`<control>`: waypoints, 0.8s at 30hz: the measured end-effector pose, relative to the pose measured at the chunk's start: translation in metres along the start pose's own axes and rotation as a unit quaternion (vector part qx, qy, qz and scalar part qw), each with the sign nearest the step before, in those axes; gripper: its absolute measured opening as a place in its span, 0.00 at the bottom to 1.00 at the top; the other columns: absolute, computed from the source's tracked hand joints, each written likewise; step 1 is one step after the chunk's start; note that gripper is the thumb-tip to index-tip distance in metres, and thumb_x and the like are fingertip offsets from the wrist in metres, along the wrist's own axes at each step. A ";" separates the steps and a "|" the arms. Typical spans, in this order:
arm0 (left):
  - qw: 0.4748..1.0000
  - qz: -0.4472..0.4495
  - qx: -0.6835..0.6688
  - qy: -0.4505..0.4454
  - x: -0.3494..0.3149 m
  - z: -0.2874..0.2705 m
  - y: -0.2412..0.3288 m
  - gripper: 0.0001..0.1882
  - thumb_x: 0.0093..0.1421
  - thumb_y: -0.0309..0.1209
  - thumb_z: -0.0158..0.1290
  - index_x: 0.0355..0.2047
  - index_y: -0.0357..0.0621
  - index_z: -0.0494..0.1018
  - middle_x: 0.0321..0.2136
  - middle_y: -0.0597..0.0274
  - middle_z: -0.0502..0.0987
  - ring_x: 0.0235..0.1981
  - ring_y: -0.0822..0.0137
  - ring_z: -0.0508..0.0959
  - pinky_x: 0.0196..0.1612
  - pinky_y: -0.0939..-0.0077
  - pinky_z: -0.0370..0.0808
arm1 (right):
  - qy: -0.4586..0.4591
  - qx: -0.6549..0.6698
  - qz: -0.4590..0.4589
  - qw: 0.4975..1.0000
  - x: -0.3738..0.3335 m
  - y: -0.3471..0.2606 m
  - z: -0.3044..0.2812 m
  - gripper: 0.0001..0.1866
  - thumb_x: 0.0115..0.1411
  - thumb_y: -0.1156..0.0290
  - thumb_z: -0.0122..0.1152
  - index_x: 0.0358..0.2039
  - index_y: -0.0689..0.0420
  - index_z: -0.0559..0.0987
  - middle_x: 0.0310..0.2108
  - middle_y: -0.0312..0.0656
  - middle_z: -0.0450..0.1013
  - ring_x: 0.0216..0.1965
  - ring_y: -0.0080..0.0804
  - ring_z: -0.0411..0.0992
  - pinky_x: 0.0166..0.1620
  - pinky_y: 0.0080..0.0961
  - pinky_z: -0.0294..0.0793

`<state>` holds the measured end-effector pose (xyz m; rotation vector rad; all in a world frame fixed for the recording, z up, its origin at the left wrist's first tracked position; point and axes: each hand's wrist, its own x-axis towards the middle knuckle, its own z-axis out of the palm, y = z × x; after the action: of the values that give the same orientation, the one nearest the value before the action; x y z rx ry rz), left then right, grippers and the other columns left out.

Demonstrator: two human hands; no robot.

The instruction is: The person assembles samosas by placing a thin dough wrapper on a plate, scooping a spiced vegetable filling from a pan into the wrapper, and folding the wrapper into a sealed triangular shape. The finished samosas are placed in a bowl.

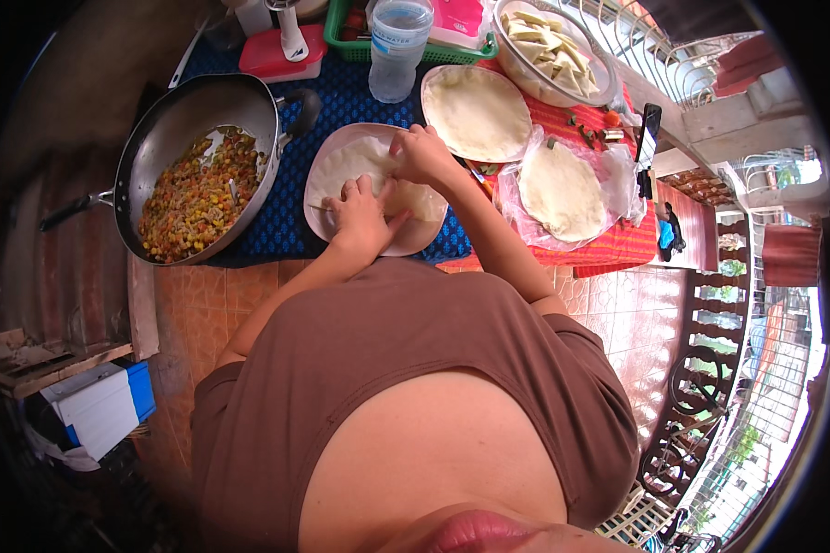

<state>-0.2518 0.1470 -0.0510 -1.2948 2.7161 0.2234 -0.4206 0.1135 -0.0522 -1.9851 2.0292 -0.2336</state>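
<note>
In front of me a pale pink plate (pixel 318 219) bears a thin, whitish spring roll wrapper (pixel 424 205). My left hand (pixel 361 219) rests on the wrapper, its fingers apart and bent, the thumb out to the right. Over the plate's far right side, my right hand (pixel 422 158) has its fingertips pinched down on the wrapper's upper part. What lies under the fingers is hidden. To the left, a large wok (pixel 171 129) holds a cooked mix of minced filling and diced vegetables (pixel 198 198), with a spoon handle sticking out of it.
Right of my plate lie another plate of wrappers (pixel 478 112) and a wrapper stack on plastic (pixel 563 192). Beyond stand a clear bowl of rolled pieces (pixel 553 55), a water bottle (pixel 399 51), a green basket (pixel 355 46) and a red-lidded container (pixel 281 57). A phone (pixel 648 134) stands at right.
</note>
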 end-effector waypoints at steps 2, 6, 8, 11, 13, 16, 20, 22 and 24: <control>1.000 0.006 0.018 0.004 0.000 0.002 0.000 0.32 0.60 0.59 0.41 0.59 0.59 0.60 0.46 0.52 0.61 0.50 0.51 0.63 0.43 0.40 0.66 | -0.010 -0.011 -0.034 0.999 0.001 -0.005 0.002 0.20 0.40 0.62 0.71 0.35 0.53 0.78 0.39 0.49 0.70 0.41 0.51 0.70 0.47 0.37 0.71; 1.000 0.009 0.016 -0.012 -0.001 -0.002 -0.002 0.32 0.59 0.59 0.41 0.60 0.61 0.59 0.46 0.52 0.61 0.50 0.50 0.63 0.43 0.39 0.66 | -0.038 0.082 -0.049 0.995 0.003 0.000 -0.004 0.24 0.40 0.67 0.70 0.40 0.53 0.74 0.38 0.50 0.70 0.40 0.49 0.71 0.45 0.37 0.71; 1.000 0.012 0.013 -0.016 0.000 -0.003 -0.001 0.32 0.59 0.59 0.42 0.60 0.63 0.59 0.46 0.52 0.61 0.50 0.50 0.63 0.43 0.39 0.66 | -0.071 0.162 0.015 0.984 0.001 0.000 -0.015 0.32 0.39 0.72 0.69 0.48 0.54 0.69 0.35 0.48 0.71 0.38 0.41 0.72 0.42 0.34 0.72; 1.000 0.007 0.010 -0.029 0.000 -0.003 -0.001 0.32 0.59 0.59 0.42 0.61 0.64 0.58 0.47 0.51 0.61 0.51 0.50 0.63 0.43 0.40 0.66 | -0.067 0.306 -0.004 0.950 0.004 0.006 -0.021 0.39 0.38 0.73 0.70 0.55 0.53 0.67 0.33 0.45 0.70 0.34 0.35 0.71 0.40 0.29 0.71; 1.000 0.007 -0.003 -0.011 -0.001 -0.006 -0.001 0.31 0.59 0.58 0.43 0.61 0.65 0.59 0.47 0.51 0.62 0.51 0.50 0.63 0.43 0.42 0.66 | -0.021 0.295 -0.044 0.954 -0.007 0.002 -0.020 0.39 0.42 0.80 0.65 0.58 0.51 0.66 0.31 0.42 0.69 0.32 0.31 0.68 0.40 0.27 0.71; 1.000 0.023 0.000 -0.012 0.004 -0.004 -0.009 0.31 0.58 0.58 0.44 0.59 0.64 0.61 0.48 0.52 0.63 0.51 0.51 0.64 0.47 0.44 0.65 | 0.070 0.186 -0.174 0.965 -0.030 -0.002 -0.002 0.38 0.43 0.88 0.57 0.58 0.51 0.68 0.31 0.45 0.69 0.34 0.39 0.71 0.40 0.33 0.72; 0.994 0.062 -0.085 0.043 0.005 0.005 -0.036 0.27 0.56 0.48 0.51 0.54 0.52 0.67 0.46 0.51 0.68 0.50 0.51 0.68 0.48 0.51 0.66 | 0.113 0.113 -0.196 0.967 -0.060 -0.016 0.012 0.33 0.45 0.82 0.57 0.56 0.54 0.69 0.35 0.46 0.68 0.39 0.45 0.68 0.42 0.36 0.69; 0.961 0.087 -0.235 0.121 0.007 0.010 -0.055 0.24 0.54 0.37 0.54 0.51 0.44 0.67 0.38 0.49 0.72 0.41 0.52 0.73 0.43 0.55 0.69 | 0.139 0.093 -0.195 0.966 -0.063 -0.018 0.016 0.32 0.46 0.82 0.55 0.56 0.54 0.69 0.36 0.46 0.67 0.39 0.46 0.67 0.43 0.37 0.69; 0.929 0.078 -0.318 0.171 0.010 0.014 -0.069 0.23 0.50 0.24 0.57 0.47 0.38 0.66 0.29 0.49 0.74 0.32 0.53 0.77 0.38 0.64 0.72 | 0.126 0.077 -0.197 0.969 -0.064 -0.013 0.019 0.31 0.47 0.81 0.55 0.55 0.54 0.70 0.35 0.44 0.67 0.38 0.43 0.67 0.43 0.36 0.68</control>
<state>-0.2034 0.0994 -0.0717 -1.3430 3.1912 1.0649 -0.4014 0.1785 -0.0604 -2.3358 1.6644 -0.7393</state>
